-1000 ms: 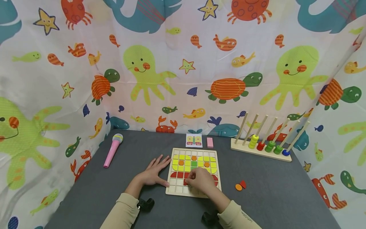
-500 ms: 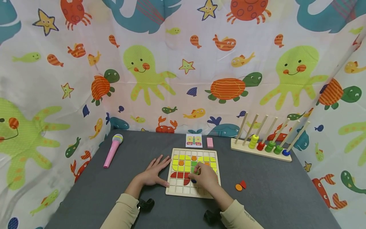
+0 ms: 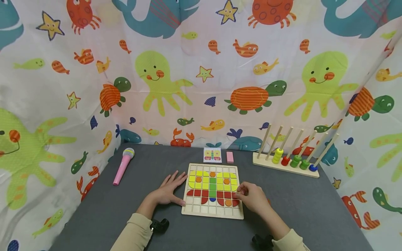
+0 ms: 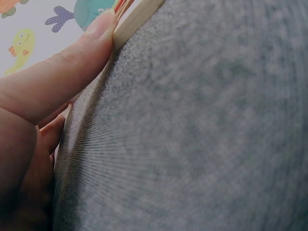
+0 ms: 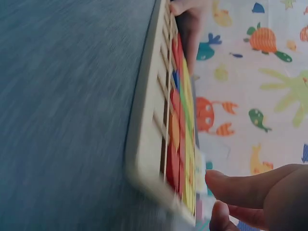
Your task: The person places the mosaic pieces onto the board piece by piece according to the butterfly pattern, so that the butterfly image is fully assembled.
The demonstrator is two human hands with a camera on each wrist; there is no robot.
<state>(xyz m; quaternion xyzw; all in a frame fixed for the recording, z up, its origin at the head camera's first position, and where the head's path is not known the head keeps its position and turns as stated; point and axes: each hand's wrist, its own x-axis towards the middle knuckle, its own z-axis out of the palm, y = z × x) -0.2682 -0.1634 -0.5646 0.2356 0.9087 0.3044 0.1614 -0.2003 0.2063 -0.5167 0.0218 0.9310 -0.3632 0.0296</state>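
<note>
A wooden grid board (image 3: 204, 210) lies on the table, filled in part with flat coloured pieces. Yellow pieces (image 3: 205, 185) fill the upper rows, with orange discs (image 3: 226, 181) among them. A green column (image 3: 212, 188) runs down the middle to a blue piece (image 3: 212, 199), with red pieces (image 3: 197, 192) either side. My left hand (image 3: 169, 191) rests spread at the board's left side, its thumb (image 4: 91, 43) touching the edge. My right hand (image 3: 252, 198) hovers by the right edge, fingers loosely bent; the right wrist view shows thumb (image 5: 240, 187) and fingers apart, nothing visible between them.
Behind the board lie a picture card (image 3: 212, 155) and a pink block (image 3: 230, 157). A pink toy microphone (image 3: 122, 169) lies left. A peg stand (image 3: 285, 166) with coloured rings stands back right. An orange piece (image 3: 269, 201) shows slightly behind my right hand.
My right hand has left the middle of the board and moved right to its edge, uncovering the green column and blue piece. The loose pieces are now mostly hidden. My left hand stays put.
</note>
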